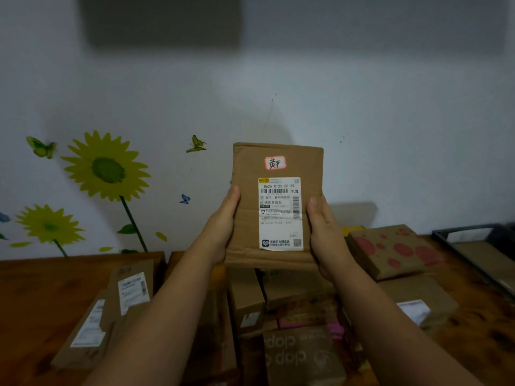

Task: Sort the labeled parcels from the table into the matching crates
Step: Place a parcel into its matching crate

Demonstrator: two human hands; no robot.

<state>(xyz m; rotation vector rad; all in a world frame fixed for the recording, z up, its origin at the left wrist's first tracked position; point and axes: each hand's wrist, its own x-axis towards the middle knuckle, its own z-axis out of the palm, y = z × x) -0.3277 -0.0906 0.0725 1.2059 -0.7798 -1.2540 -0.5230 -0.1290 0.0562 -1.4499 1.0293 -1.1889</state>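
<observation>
Wooden surface [41,288] down below, dim light, pale wall [362,93] behind. On the left of that wall are two sunflowers [107,168] and a few butterflies [196,143], all stuck flat to it. Boxes crowd the surface. A long box [89,327] and a labelled box [133,288] lie on the left, and a "clap" box [295,355] sits at the centre front. A red-spotted box [393,249] lies on the right, with a dark frame [473,246] at the far right edge.

Now the parcel [250,207]: flat brown cardboard, creased, held upright above the pile and level with the lower wall, its face to the camera. A small red-edged tag [275,163] with handwriting sits near the top. A white label [280,213] with barcodes fills the lower right.

The left grip [223,221] wraps the left edge with the thumb on the front and the fingers hidden behind. The right grip [326,232] does the same on the right edge, thumb beside the label. Both have hold of it low down, so the top half stands free.

Bare wood shows at the far left and at the front right corner. The middle is packed box to box, right under the forearms.
</observation>
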